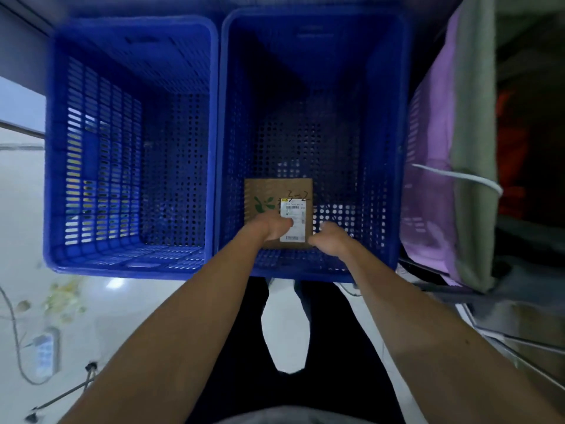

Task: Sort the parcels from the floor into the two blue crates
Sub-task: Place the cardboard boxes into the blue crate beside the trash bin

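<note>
Two blue perforated crates stand side by side in front of me. The left crate (131, 264) holds nothing I can see. Inside the right crate (308, 270), near its front wall, lies a brown cardboard parcel (269, 191) with a white label and "3-2" written on it. Both my arms reach down into that crate. My left hand (269, 226) grips the parcel's near left edge, thumb on the label. My right hand (330, 238) is at the parcel's near right corner, fingers curled against it.
A purple and grey fabric bin (443, 148) stands right of the crates. The floor at left is pale and glossy, with a cable (13, 332), a power strip (46, 350) and some scraps. My dark trousers fill the foreground below the crates.
</note>
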`<state>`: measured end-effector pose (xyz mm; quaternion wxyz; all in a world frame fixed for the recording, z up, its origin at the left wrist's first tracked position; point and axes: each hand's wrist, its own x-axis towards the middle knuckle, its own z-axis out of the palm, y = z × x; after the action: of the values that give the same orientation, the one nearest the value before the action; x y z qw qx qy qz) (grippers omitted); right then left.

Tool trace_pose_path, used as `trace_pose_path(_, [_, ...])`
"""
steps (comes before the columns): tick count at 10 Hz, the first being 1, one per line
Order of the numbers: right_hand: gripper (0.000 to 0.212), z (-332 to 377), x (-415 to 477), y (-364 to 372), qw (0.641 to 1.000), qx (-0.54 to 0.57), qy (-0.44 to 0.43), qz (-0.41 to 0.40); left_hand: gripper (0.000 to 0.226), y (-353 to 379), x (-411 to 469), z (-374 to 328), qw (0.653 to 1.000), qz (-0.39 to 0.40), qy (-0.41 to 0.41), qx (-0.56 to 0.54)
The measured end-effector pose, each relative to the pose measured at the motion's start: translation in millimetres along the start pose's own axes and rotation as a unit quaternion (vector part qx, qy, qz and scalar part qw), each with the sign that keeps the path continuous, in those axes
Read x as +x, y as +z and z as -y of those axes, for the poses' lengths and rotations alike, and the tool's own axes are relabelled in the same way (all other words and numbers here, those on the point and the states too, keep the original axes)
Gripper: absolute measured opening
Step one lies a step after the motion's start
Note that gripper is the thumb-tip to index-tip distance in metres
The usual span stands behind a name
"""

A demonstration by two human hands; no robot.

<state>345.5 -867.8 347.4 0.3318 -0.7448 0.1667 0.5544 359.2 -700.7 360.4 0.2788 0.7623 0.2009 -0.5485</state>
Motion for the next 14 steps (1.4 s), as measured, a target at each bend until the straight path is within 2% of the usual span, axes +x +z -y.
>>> trace_pose_path(1, [0.017,4.4,-28.8,-14.5,1.000,-0.015,-0.002,-0.014,0.040,-7.4,-27.5,-10.8,0.999,-0.021,0.018,0.047])
trace_pose_path(2, [0.026,16.6,-55.3,-28.1,0.999,-0.035,-0.008,-0.020,0.035,-19.7,-57.4,-20.7,0.998,-0.040,0.034,0.045])
trace_pose_path(4, [0.029,60.3,-93.1,-42.5,0.998,-0.039,-0.045,-0.025,0.041,-41.1,-138.3,-19.8,0.989,-0.142,0.048,0.011])
trace_pose_path(5, [0.022,90.2,-119.1,-33.6,0.995,-0.058,-0.072,-0.027,0.035,-51.1,-159.2,9.1,0.986,-0.159,0.053,-0.005])
trace_pose_path(6, [0.025,121.1,-133.7,-8.9,0.991,-0.093,-0.089,-0.046,0.035,-70.4,-180.3,46.9,0.980,-0.191,0.030,-0.044])
trace_pose_path(8, [0.027,181.0,-157.7,79.3,0.976,-0.143,-0.150,-0.064,0.026,-100.0,-214.1,142.6,0.960,-0.251,0.035,-0.121])
trace_pose_path(10, [0.033,222.8,-156.1,217.4,0.970,-0.153,-0.170,-0.088,0.036,-111.2,-235.8,284.9,0.941,-0.275,0.067,-0.186])
trace_pose_path(11, [0.025,239.6,-148.7,297.0,0.977,-0.124,-0.153,-0.088,0.033,-123.0,-255.3,367.3,0.931,-0.294,0.069,-0.207])
trace_pose_path(12, [0.030,258.8,-152.1,370.7,0.975,-0.128,-0.169,-0.069,0.029,-137.1,-279.3,446.3,0.922,-0.315,0.059,-0.217])
trace_pose_path(14, [0.026,299.3,-186.5,460.9,0.957,-0.175,-0.226,-0.052,0.029,-169.8,-293.0,554.9,0.900,-0.342,0.031,-0.269])
